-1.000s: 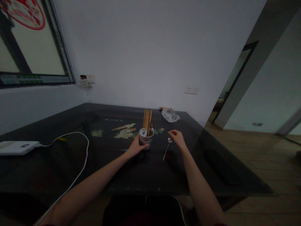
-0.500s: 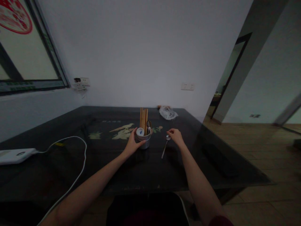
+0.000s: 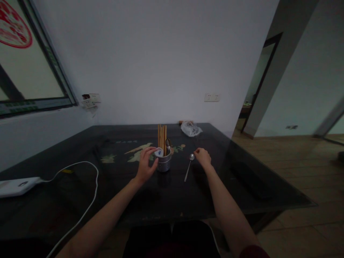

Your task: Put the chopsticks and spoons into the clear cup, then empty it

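While our forearms (image 3: 115,206) cross the near edge of the dark, glossy surface (image 3: 172,200), the round, silvery metal cup (image 3: 164,166) with tan wooden chopsticks (image 3: 162,137) stands well inside it. Our left hand (image 3: 145,167), fingers and thumb spread apart, curves at the cup's left side; fingertip contact is unclear to us. The slim, silvery metal spoon (image 3: 188,168) lies right of the cup, bowl just beside our right hand (image 3: 203,157), whose grip we cannot tell.

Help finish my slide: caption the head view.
Left hand at a cup of chopsticks, right hand beside a spoon.
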Available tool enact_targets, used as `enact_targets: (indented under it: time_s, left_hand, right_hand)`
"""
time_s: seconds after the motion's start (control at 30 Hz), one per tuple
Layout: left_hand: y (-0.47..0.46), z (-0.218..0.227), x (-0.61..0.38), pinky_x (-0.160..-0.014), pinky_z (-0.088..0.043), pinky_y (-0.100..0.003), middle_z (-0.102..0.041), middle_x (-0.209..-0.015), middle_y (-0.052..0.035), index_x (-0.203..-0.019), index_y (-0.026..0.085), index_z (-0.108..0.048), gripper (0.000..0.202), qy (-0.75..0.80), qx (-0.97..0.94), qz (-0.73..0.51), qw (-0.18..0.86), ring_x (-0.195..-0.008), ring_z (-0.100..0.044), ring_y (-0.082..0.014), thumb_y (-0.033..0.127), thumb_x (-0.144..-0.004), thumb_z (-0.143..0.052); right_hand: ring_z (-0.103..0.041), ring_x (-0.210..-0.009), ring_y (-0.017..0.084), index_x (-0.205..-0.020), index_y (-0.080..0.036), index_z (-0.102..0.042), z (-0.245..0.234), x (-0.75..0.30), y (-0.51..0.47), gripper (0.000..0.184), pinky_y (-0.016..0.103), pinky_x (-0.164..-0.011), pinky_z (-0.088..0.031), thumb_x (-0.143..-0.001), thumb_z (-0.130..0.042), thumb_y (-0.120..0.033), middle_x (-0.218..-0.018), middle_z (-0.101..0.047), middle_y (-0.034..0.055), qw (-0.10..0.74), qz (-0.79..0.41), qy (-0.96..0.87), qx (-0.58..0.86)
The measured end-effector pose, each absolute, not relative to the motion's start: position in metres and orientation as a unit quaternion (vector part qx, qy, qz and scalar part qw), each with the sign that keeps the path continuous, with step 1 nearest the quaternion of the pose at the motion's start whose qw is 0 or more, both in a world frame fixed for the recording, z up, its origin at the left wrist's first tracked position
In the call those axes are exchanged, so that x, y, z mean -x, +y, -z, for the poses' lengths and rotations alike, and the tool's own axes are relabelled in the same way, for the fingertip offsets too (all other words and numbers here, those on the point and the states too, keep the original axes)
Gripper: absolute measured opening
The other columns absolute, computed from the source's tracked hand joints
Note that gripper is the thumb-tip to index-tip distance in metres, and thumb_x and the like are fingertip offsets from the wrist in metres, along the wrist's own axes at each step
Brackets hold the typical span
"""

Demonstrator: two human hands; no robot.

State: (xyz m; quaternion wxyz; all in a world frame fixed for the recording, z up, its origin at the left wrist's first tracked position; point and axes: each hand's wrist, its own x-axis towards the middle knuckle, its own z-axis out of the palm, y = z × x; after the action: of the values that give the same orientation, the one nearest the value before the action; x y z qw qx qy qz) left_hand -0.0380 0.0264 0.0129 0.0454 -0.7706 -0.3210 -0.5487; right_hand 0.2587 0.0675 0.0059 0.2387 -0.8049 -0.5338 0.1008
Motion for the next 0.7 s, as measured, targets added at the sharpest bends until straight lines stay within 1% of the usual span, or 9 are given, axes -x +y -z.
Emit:
enact_targets:
  time_s: [0.1, 0.17, 0.27, 0.37, 0.43, 0.53, 0.63, 0.7]
  left_hand:
    - [0.017, -0.017, 0.034, -0.093, -0.043, -0.041, -0.057, -0.11, -0.009, -0.11, 0.02, -0.055, 0.025, -0.268, 0.816, 0.504, 0.093, -0.106, -0.053, -0.0215, 0.021, -0.086, -0.049]
    - [0.009, -0.021, 0.027, -0.088, -0.045, -0.038, -0.061, -0.103, -0.0078, -0.105, 0.02, -0.057, 0.022, -0.211, 0.86, 0.451, 0.112, -0.099, -0.057, -0.0193, 0.017, -0.086, -0.047]
    - [-0.004, -0.027, 0.008, -0.078, -0.046, -0.031, -0.066, -0.091, -0.0057, -0.101, 0.02, -0.059, 0.023, -0.108, 0.938, 0.308, 0.118, -0.085, -0.06, -0.0153, 0.015, -0.086, -0.043]
    - [-0.013, -0.029, -0.016, -0.073, -0.045, -0.027, -0.066, -0.092, -0.0043, -0.101, 0.02, -0.058, 0.02, -0.077, 0.978, 0.165, 0.102, -0.084, -0.061, -0.0145, 0.019, -0.088, -0.043]
    - [-0.012, -0.027, -0.035, -0.071, -0.046, -0.025, -0.065, -0.094, -0.0031, -0.1, 0.022, -0.058, 0.018, -0.117, 0.984, 0.105, 0.082, -0.083, -0.061, -0.0143, 0.025, -0.089, -0.044]
    - [0.002, -0.02, -0.066, -0.068, -0.047, -0.023, -0.064, -0.098, -0.003, -0.096, 0.022, -0.057, 0.017, -0.221, 0.97, 0.085, 0.052, -0.083, -0.062, -0.0146, 0.028, -0.09, -0.042]
    - [0.025, -0.012, -0.095, -0.074, -0.049, -0.028, -0.063, -0.104, -0.0061, -0.101, 0.021, -0.055, 0.022, -0.34, 0.933, 0.109, 0.038, -0.09, -0.064, -0.019, 0.03, -0.092, -0.037]
    - [0.038, -0.008, -0.11, -0.078, -0.05, -0.033, -0.063, -0.107, -0.0092, -0.108, 0.019, -0.053, 0.026, -0.422, 0.901, 0.1, 0.026, -0.094, -0.064, -0.0231, 0.033, -0.091, -0.04]
  right_hand:
    - [-0.064, -0.1, 0.027, -0.099, -0.023, -0.067, -0.006, -0.259, 0.066, 0.025, 0.035, -0.079, -0.047, -0.084, -0.049, -0.032, -0.105, -0.068, 0.0112, 0.223, -0.096, -0.529, 0.814]
    - [-0.064, -0.101, 0.028, -0.1, -0.022, -0.067, -0.005, -0.259, 0.065, 0.025, 0.036, -0.08, -0.048, -0.083, -0.049, -0.029, -0.106, -0.067, 0.0119, 0.212, -0.099, -0.526, 0.818]
    - [-0.063, -0.103, 0.03, -0.101, -0.02, -0.067, -0.004, -0.259, 0.064, 0.026, 0.038, -0.081, -0.048, -0.083, -0.049, -0.026, -0.108, -0.067, 0.0136, 0.193, -0.106, -0.531, 0.818]
    - [-0.063, -0.104, 0.031, -0.103, -0.018, -0.066, -0.003, -0.258, 0.064, 0.028, 0.038, -0.082, -0.048, -0.083, -0.05, -0.028, -0.109, -0.066, 0.0157, 0.18, -0.105, -0.54, 0.816]
    - [-0.062, -0.105, 0.031, -0.105, -0.017, -0.066, -0.003, -0.258, 0.063, 0.029, 0.038, -0.082, -0.048, -0.083, -0.051, -0.029, -0.11, -0.066, 0.0164, 0.175, -0.103, -0.541, 0.816]
    - [-0.062, -0.107, 0.031, -0.105, -0.017, -0.066, -0.003, -0.258, 0.062, 0.029, 0.038, -0.084, -0.048, -0.083, -0.053, -0.03, -0.112, -0.066, 0.0166, 0.165, -0.111, -0.543, 0.816]
    - [-0.061, -0.108, 0.03, -0.107, -0.017, -0.066, -0.003, -0.258, 0.062, 0.029, 0.037, -0.085, -0.047, -0.084, -0.053, -0.029, -0.114, -0.065, 0.0163, 0.147, -0.126, -0.548, 0.814]
    - [-0.061, -0.109, 0.028, -0.108, -0.017, -0.065, -0.002, -0.258, 0.062, 0.029, 0.036, -0.086, -0.047, -0.084, -0.052, -0.027, -0.115, -0.065, 0.0165, 0.14, -0.133, -0.551, 0.812]
